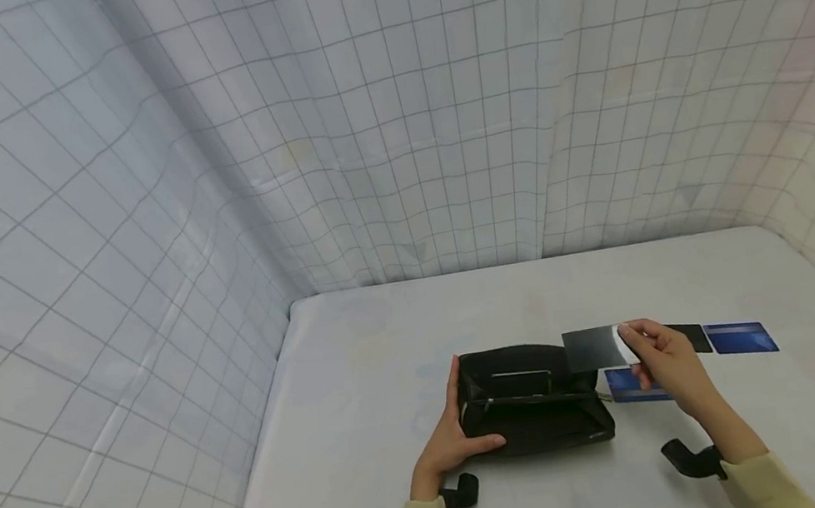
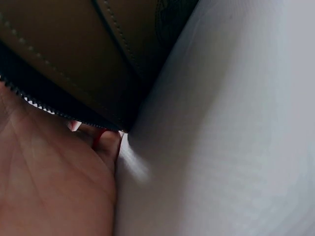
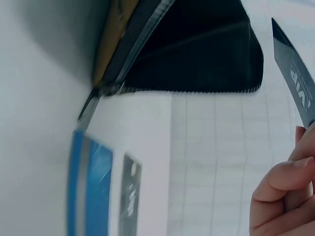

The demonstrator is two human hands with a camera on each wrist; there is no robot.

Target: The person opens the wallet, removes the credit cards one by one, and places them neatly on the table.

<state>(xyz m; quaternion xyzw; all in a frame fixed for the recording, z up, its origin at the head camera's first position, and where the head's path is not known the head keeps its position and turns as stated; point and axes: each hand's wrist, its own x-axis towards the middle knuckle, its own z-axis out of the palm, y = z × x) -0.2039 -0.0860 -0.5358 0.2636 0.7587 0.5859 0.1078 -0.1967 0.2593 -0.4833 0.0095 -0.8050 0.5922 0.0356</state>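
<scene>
A black zip wallet (image 1: 548, 431) stands spread open on the white table in the head view. My left hand (image 1: 448, 444) holds its left end, the thumb across the front and the fingers along the side. Close up in the left wrist view, the wallet (image 2: 69, 54) shows stitching and zip teeth beside the palm (image 2: 54, 177). Above the wallet's right end, my right hand (image 1: 669, 362) pinches a dark card (image 1: 589, 349) between thumb and fingers. Pale "VIP" lettering marks that card (image 3: 295, 78) in the right wrist view.
Right of the wallet lies a blue card (image 1: 634, 386), partly under my right hand. Farther right are a black card (image 1: 692, 336) and another blue card (image 1: 742, 338). A white grid-patterned curtain (image 1: 427, 159) surrounds the table (image 1: 358, 352). Black wrist devices (image 1: 691, 460) sit at both sleeves.
</scene>
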